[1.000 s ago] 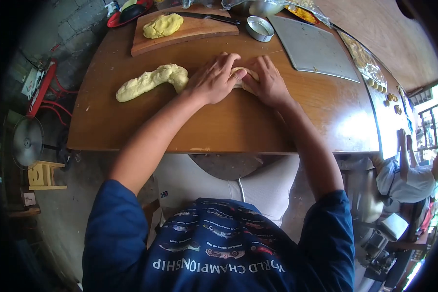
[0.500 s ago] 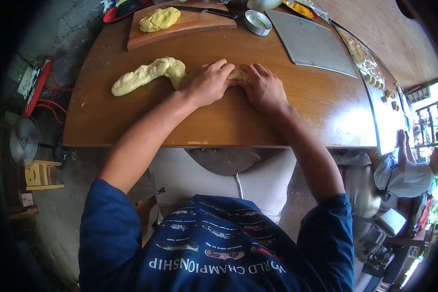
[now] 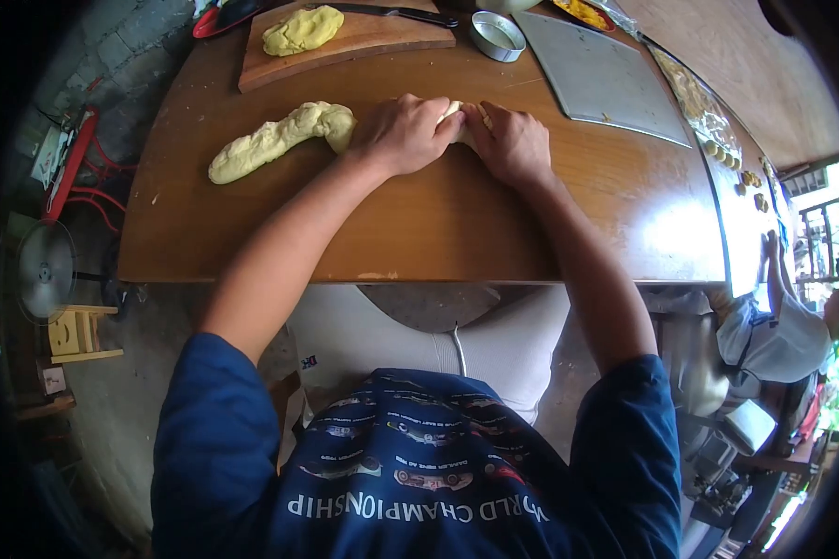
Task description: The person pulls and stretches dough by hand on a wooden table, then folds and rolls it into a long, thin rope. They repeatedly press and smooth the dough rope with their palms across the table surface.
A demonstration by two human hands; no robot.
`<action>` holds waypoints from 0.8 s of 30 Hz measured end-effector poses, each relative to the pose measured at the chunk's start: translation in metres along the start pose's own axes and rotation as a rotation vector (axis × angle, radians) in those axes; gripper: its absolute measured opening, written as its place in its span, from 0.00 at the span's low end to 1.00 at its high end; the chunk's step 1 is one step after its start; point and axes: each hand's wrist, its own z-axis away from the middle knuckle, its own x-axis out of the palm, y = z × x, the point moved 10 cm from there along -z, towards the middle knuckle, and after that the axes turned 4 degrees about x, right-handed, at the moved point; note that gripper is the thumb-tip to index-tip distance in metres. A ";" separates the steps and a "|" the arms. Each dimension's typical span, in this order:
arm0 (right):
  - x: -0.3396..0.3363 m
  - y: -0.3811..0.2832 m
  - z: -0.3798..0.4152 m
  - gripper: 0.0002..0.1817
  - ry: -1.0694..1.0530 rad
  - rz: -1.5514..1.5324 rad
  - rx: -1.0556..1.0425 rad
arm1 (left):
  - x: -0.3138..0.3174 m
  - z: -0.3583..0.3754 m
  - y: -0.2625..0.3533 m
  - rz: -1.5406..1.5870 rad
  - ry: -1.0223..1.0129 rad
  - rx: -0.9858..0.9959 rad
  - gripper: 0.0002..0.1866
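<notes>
A long, pale yellow roll of dough (image 3: 275, 144) curves across the brown table (image 3: 410, 224), its bare lumpy end reaching out to the left. My left hand (image 3: 404, 135) is wrapped over its right part, hiding some of it. Close beside, my right hand (image 3: 513, 144) grips the dough's right end, fingers curled. A short stretch of dough shows between the two thumbs. Behind, a flatter yellow dough lump (image 3: 302, 31) rests on a wooden cutting board (image 3: 364, 45), near a black-handled knife (image 3: 410, 14).
A round metal tin (image 3: 498, 37) stands right of the board. Beside it lies a grey metal tray (image 3: 611, 84). Small dough balls (image 3: 722, 154) sit on a surface at the right, where another person (image 3: 783, 335) reaches in. A fan (image 3: 48, 265) stands left of the table.
Both hands have shifted slightly away from me, and the thumbs have turned upward. More dough now shows between them. At the right, the other person's arm has moved a little.
</notes>
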 end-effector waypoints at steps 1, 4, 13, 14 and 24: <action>-0.003 0.000 0.002 0.26 0.007 -0.032 0.009 | 0.000 0.003 0.001 0.053 0.028 0.020 0.13; -0.004 0.002 0.012 0.21 -0.137 -0.144 0.039 | -0.009 0.017 0.022 -0.086 0.127 0.200 0.14; -0.064 -0.013 0.101 0.34 -0.015 -0.224 -0.288 | -0.045 0.098 0.080 -0.145 -0.086 0.424 0.26; -0.069 -0.010 0.101 0.32 -0.086 -0.371 -0.218 | -0.051 0.096 0.084 -0.144 -0.088 0.422 0.26; -0.033 -0.064 0.091 0.32 -0.082 -0.106 -0.220 | -0.011 0.062 0.056 -0.137 -0.219 0.142 0.18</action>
